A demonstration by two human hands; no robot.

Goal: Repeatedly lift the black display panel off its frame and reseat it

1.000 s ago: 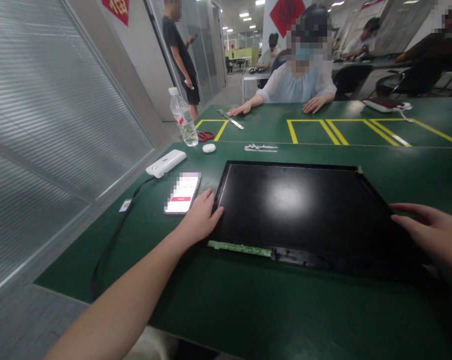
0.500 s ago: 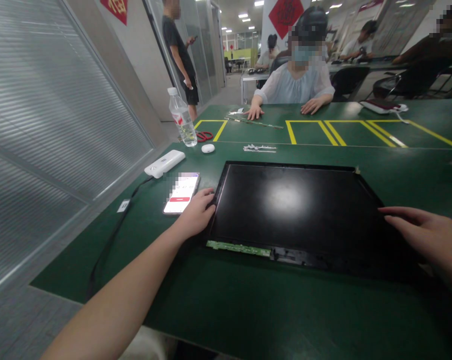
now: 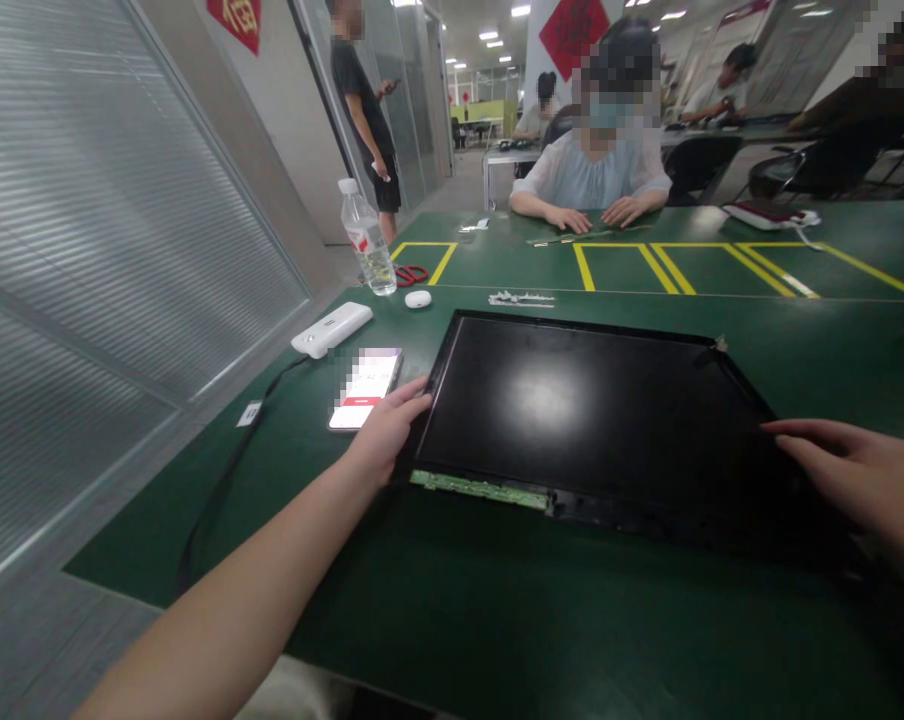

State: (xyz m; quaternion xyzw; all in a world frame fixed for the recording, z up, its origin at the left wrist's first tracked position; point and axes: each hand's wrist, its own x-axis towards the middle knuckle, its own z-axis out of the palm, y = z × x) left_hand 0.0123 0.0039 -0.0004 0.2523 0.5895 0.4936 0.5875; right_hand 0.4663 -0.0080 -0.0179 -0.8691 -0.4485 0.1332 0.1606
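A black display panel (image 3: 617,410) in a thin frame lies in front of me, its left side tilted up a little off the table. Along its near edge runs a green circuit board strip (image 3: 482,489). My left hand (image 3: 392,425) grips the panel's left edge, thumb on top and the other fingers partly hidden under it. At the right edge, my right hand (image 3: 849,465) holds the frame between thumb and fingers; part of that grip is lost in dark shadow.
Left of the panel are a phone (image 3: 367,388), a white power bank (image 3: 332,330) with a black cable, a small white case (image 3: 418,299), red scissors (image 3: 411,275) and a water bottle (image 3: 368,240). Beyond lie thin metallic strips (image 3: 522,299). A person (image 3: 594,170) sits opposite.
The panel's left side has risen slightly, and my left hand has closed around its edge. The person opposite has moved one hand inward, and the thin strip there has shifted right.
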